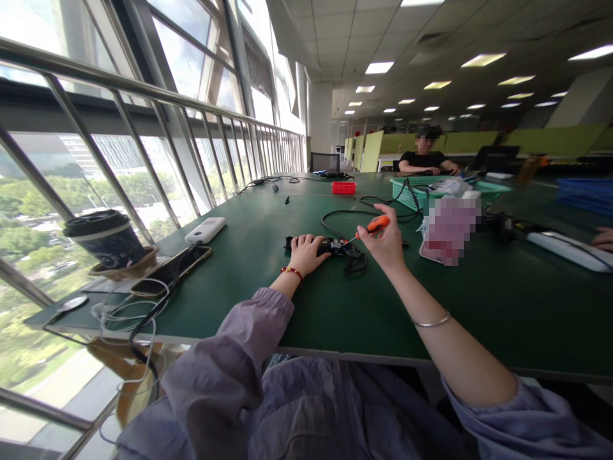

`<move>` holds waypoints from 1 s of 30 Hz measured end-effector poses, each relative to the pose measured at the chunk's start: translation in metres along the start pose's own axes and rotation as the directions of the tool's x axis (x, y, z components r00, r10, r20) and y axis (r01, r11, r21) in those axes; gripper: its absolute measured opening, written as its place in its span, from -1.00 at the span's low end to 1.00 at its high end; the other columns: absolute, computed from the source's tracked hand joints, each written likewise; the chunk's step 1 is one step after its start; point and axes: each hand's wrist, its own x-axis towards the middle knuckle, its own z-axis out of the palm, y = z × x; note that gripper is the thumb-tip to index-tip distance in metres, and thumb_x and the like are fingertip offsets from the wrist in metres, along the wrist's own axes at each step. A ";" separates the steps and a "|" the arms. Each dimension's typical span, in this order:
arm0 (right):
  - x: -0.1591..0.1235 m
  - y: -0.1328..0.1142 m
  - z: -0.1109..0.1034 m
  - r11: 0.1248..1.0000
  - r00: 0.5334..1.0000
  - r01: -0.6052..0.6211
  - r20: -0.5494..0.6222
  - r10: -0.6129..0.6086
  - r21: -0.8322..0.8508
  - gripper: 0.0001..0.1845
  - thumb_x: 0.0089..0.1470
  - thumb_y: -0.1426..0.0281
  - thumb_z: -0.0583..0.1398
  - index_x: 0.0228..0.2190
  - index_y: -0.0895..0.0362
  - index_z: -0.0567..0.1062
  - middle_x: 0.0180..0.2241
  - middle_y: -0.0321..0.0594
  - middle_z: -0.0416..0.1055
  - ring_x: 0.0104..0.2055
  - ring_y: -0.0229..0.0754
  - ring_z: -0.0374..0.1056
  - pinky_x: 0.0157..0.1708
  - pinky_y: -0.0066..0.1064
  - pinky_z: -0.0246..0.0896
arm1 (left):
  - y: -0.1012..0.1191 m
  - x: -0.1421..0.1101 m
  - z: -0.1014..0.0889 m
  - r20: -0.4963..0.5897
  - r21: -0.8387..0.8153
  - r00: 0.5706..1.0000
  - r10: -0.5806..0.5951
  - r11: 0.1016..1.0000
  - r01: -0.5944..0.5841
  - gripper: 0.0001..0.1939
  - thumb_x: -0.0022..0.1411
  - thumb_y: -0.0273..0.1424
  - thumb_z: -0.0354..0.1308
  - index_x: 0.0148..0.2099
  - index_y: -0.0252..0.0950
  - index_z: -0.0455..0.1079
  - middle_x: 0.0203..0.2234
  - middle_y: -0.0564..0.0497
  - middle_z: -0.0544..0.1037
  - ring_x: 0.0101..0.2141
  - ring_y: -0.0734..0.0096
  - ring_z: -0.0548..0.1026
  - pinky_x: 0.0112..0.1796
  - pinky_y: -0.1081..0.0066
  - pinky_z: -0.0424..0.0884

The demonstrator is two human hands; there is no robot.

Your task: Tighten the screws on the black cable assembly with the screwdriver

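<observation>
My left hand (305, 255) lies over a dark device (338, 246) on the green table, its fingers wrapped on the body and pressing it down. Much of that device is hidden under the hand, so its kind cannot be made out. In my right hand (387, 248) is a screwdriver with an orange handle (378, 223), held tilted between thumb and fingers. Its thin shaft points down and left, and the tip is at the right part of the device; whether it touches a screw is too small to tell. A black cable (355, 263) loops just beside the device.
A paper coffee cup (108, 239), a white box-like gadget (205, 230), a phone (172, 271) and white cables are at left by the railing. A red tray (343, 188) and a green basket (405, 194) stand farther back. Another person (424, 160) sits opposite; someone's hand (603, 238) shows at right.
</observation>
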 end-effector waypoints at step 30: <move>0.000 0.005 0.004 0.999 1.000 -0.030 0.002 0.030 -0.016 -0.63 -0.11 0.10 0.21 -0.29 0.07 0.42 -0.51 -0.31 0.34 -0.44 -0.17 0.29 -0.37 -0.33 0.21 | -0.001 0.000 0.001 0.010 -0.007 1.000 -0.006 1.000 0.006 -0.51 0.25 -0.08 0.03 0.17 -0.12 0.25 0.02 -0.08 0.37 0.09 0.09 0.21 0.11 0.11 0.02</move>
